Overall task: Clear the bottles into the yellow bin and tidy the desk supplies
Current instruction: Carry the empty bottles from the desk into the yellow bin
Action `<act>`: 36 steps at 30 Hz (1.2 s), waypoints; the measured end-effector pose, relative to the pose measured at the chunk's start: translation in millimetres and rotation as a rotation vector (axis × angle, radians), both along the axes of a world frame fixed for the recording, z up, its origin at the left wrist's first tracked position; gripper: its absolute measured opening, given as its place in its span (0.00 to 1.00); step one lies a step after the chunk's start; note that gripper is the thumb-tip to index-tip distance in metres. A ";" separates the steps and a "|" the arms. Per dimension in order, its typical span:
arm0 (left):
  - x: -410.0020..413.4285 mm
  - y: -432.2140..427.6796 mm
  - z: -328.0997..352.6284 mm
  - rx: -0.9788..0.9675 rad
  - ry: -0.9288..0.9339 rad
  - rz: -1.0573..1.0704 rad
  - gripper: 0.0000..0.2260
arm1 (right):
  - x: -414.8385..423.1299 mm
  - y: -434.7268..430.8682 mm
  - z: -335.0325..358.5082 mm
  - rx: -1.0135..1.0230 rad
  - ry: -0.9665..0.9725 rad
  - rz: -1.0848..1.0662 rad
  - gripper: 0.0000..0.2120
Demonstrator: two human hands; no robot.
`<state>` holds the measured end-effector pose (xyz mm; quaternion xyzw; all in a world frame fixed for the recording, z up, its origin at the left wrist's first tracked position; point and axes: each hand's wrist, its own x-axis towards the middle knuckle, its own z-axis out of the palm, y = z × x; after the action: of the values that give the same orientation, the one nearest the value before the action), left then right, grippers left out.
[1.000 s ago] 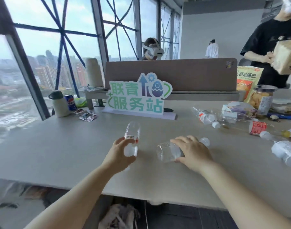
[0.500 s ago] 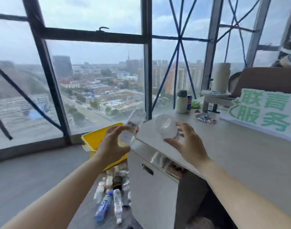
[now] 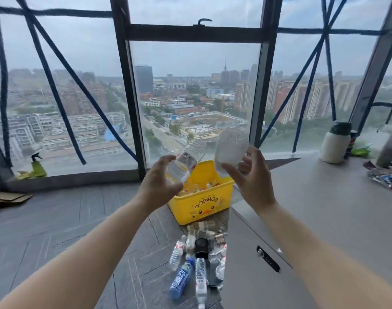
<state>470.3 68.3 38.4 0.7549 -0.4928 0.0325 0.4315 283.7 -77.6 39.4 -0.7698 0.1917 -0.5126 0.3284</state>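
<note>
- Yellow plastic bin [image 3: 187, 209]: black letters, a little duck face.
- Clear plastic bottle [image 3: 186, 160]: white label, black stripes.
- Floor bottle [image 3: 180, 278]: blue label, white letters.
- White flask [image 3: 333, 148]: dark green lid.

each hand [image 3: 159, 181] [image 3: 250, 179] gripping a bottle [image 3: 186, 161] [image 3: 229, 150], yellow bin [image 3: 201, 201] seemingly below

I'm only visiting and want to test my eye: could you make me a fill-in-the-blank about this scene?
The left hand and right hand grip ____ clear bottles in all.
The bin beyond them is coloured ____.
Its front reads ____.
On the ____ beside the desk lie loose bottles.
Missing: two; yellow; COSMOS; floor.
</note>
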 end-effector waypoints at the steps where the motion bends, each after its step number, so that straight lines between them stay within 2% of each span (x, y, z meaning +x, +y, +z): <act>1: 2.4 -5.9 0.9 -0.012 -0.004 0.000 0.31 | 6.2 -3.6 -0.4 0.012 -0.011 0.009 0.32; 13: 53.9 -60.1 36.5 -0.175 -0.158 0.001 0.31 | 78.6 -54.4 23.3 0.002 -0.229 -0.029 0.35; 27: 162.9 -134.7 51.1 -0.247 -0.133 0.010 0.33 | 192.1 -118.8 48.5 -0.088 -0.390 -0.085 0.30; 30: 188.1 -161.6 55.9 -0.266 -0.147 -0.008 0.32 | 216.7 -138.7 54.1 -0.086 -0.424 -0.095 0.27; 36: 239.1 -222.8 63.6 -0.298 -0.130 -0.008 0.30 | 275.9 -186.3 55.0 -0.042 -0.458 -0.130 0.28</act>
<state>709.4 -154.5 102.1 0.6768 -0.5125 0.1524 0.5060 559.6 -263.9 94.4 -0.6260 0.1507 -0.6978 0.3137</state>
